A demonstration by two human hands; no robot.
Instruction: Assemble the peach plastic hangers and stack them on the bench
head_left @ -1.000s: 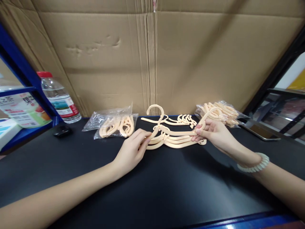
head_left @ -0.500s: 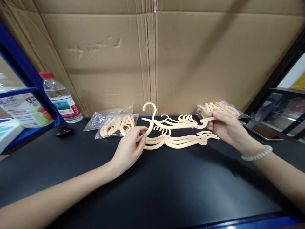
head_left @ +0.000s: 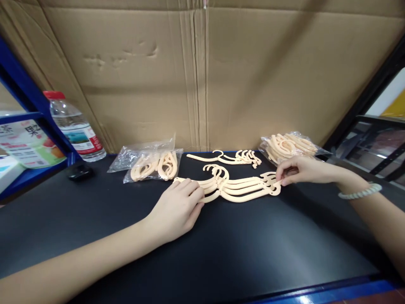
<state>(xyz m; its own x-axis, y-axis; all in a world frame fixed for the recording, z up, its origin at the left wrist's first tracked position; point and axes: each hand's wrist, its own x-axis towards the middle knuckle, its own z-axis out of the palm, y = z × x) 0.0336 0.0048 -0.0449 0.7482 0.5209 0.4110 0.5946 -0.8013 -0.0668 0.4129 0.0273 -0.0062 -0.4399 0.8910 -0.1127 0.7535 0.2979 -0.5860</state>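
Several cream plastic folding hangers lie overlapped in a row on the black table, and the nearest hanger is between my hands. My left hand is closed on its left arm, the fingers covering that end. At the other end, my right hand pinches the hanger's right tip with thumb and fingers. The hooks of the row bunch together in the middle. Behind it lies another group, with one unfolded hanger and several curved hanger pieces on its right.
A clear bag of hanger parts lies at the back left, and another bag of them at the back right. A red-capped water bottle and a black mouse stand at the left. Cardboard walls off the back.
Both hands have lowered the raised hanger from above the row down to the table, at the row's near side. The view has shifted slightly.
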